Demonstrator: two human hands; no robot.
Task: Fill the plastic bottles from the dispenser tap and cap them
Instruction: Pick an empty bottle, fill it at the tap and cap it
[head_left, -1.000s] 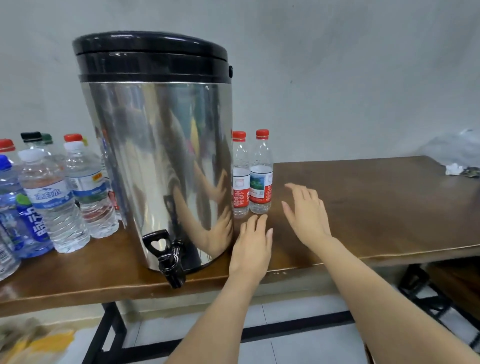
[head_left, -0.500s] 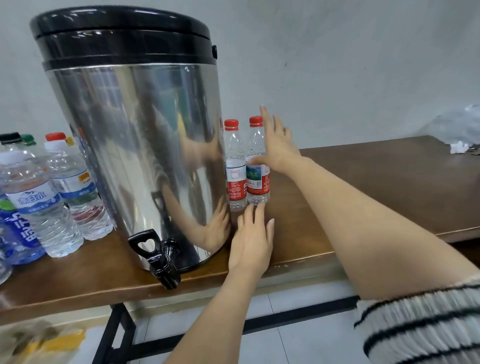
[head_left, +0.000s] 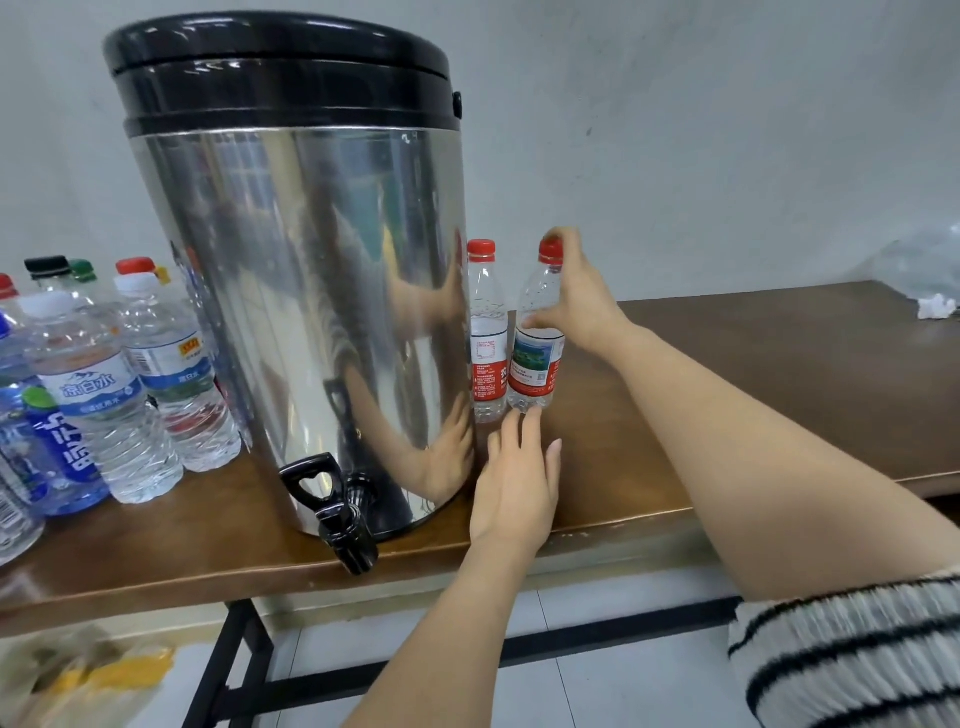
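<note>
A tall steel dispenser (head_left: 311, 291) with a black lid stands on the wooden table (head_left: 779, 374), its black tap (head_left: 343, 514) hanging over the front edge. Two small red-capped bottles stand just right of it. My right hand (head_left: 576, 301) grips the right bottle (head_left: 537, 338) round its shoulder and tilts it; the bottle looks empty. The left bottle (head_left: 487, 332) stays upright beside the dispenser. My left hand (head_left: 519, 488) rests flat on the table in front of both bottles, fingers straight.
Several larger capped water bottles (head_left: 104, 395) crowd the table left of the dispenser. A white scrap (head_left: 935, 306) and a clear plastic bag (head_left: 919, 260) lie at the far right. Black table legs (head_left: 228, 665) and tiled floor show below.
My right hand reached from the table to the right bottle, closed round it and tipped it away from its neighbour. My left hand stayed put on the table.
</note>
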